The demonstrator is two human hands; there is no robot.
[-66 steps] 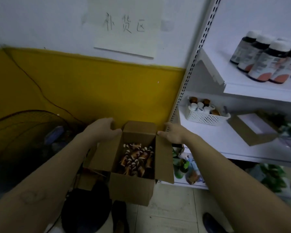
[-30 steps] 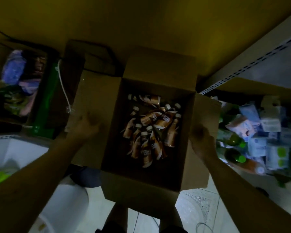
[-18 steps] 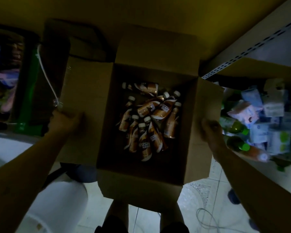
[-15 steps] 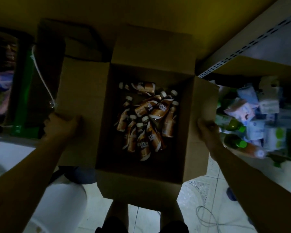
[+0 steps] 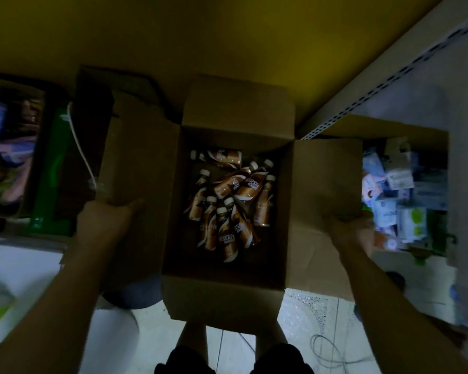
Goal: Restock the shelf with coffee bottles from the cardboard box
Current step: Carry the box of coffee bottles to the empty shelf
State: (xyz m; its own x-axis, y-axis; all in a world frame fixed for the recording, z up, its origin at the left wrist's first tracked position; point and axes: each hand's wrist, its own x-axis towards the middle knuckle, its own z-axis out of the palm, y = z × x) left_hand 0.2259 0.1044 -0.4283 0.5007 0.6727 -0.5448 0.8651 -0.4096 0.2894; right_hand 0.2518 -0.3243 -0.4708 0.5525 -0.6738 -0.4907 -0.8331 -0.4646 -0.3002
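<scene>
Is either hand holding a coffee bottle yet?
No: the left hand and right hand each grip a side flap of the cardboard box, while the coffee bottles lie loose inside.

Visibility is poor throughout; the scene is dim. The fingertips of the left hand are tucked behind the left flap of the cardboard box and cannot be seen. The right hand is motion-blurred, its fingers indistinct against the right flap. Among the coffee bottles, the lower ones are partly covered by those lying across them, so a count is unreliable; most labels are unreadable. Packets on the shelf at right are blurred, their print illegible. Goods at far left are cut by the frame edge and unidentifiable. Both forearms run out of frame.
</scene>
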